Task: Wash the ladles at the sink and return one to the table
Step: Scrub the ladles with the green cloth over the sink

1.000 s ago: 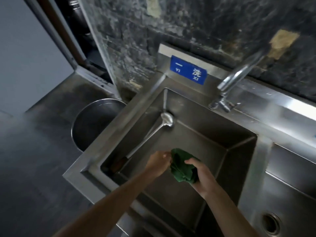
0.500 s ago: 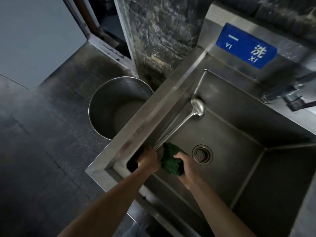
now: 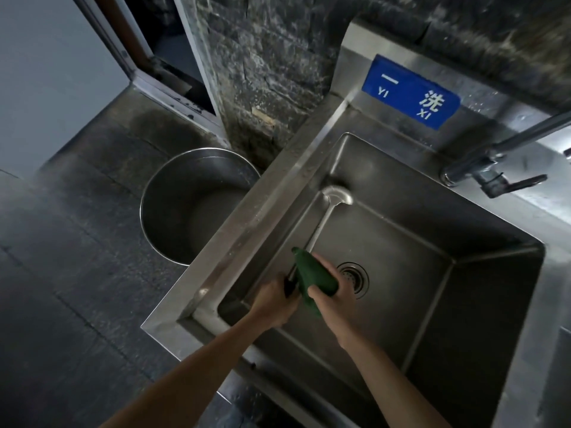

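Steel ladle (image 3: 321,223) lies in the brushed-metal sink (image 3: 401,242), left hand (image 3: 272,304) gripping its dark handle, right hand (image 3: 332,301) clutching crumpled green cloth (image 3: 312,276).

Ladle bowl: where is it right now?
In the head view, the ladle bowl rests against the sink's far-left wall, up-left of the drain.

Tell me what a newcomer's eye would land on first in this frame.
Probably the green cloth low in the steel sink, wrapped round the ladle handle by the right hand while the left hand grips the handle's end. Next, the blue sign on the backsplash.
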`<state>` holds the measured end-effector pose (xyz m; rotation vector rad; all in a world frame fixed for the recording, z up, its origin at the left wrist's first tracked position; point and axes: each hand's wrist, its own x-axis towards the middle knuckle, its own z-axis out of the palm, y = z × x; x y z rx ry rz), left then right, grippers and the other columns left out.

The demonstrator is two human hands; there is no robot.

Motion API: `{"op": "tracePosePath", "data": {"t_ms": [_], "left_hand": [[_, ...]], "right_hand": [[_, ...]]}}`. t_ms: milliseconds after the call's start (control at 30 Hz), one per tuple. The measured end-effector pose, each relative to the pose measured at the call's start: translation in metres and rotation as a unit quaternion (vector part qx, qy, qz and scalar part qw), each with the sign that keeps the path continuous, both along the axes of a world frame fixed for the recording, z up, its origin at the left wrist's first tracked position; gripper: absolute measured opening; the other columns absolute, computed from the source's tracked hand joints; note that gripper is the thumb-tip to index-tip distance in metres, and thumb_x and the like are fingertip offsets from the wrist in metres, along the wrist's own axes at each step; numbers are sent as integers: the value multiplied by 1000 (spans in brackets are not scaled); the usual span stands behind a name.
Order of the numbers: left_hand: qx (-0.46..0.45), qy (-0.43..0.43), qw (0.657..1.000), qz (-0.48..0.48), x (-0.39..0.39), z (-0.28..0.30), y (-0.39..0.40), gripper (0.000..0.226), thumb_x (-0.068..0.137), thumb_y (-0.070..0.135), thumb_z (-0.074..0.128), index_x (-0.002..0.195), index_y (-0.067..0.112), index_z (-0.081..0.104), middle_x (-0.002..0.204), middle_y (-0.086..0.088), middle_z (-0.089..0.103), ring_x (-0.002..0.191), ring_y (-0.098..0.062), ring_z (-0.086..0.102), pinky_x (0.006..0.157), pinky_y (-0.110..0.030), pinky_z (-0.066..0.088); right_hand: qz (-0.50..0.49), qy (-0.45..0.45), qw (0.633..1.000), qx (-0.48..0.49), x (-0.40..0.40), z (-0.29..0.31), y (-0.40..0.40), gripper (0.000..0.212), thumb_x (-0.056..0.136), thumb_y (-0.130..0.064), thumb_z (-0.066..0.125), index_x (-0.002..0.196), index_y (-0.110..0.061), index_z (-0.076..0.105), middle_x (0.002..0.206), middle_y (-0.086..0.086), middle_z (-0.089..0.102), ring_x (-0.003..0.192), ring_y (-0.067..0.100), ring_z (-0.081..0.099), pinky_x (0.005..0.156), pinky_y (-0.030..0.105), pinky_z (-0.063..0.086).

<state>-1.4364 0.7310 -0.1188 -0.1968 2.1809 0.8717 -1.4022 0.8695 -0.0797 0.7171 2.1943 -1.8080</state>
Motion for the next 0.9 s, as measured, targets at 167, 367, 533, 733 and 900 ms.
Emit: {"op": "tracePosePath", "data": {"t_ms": [167,367,533,733,900], "left_hand": [[7,45,998,-32,23,31,2,23,85,35,54,93,14,61,85,-9,73,76,-33,71,67,-47,60],[-6,126,989,-83,66,63,-3,50,81,36,53,126,14,59,125,-9,64,116,-33,59,95,-44,49],[22,216,976,-31,100,100,3,36,82,26,57,113,9,67,113,-12,70,107,-36,63,87,-41,51],[64,309,945,85,144,155,14,14,84,17,63,75,7,61,67,-6,66,67,-29,62,57,-28,38],[113,351,918,149,164,199,18,30,86,23,67,66,16,45,57,6,47,50,-10,38,50,-27,33]], "right_hand": [[177,82,974,117,13,17,2,73,75,-2,67,141,-31,59,140,-13,61,121,-13,54,99,9,45],[301,218,912,176,50,37,0,50,93,-33,66,141,-22,61,149,-8,54,147,7,38,122,37,33],[306,376,839,248,74,57,6,40,96,-37,64,131,-18,70,142,0,61,140,19,48,113,43,43],[367,491,721,324,75,117,35,31,92,-21,66,122,-17,75,135,6,65,135,24,53,112,47,42],[381,516,665,383,36,203,59,30,93,-17,65,121,-17,74,133,7,65,135,27,52,112,50,45]]}}
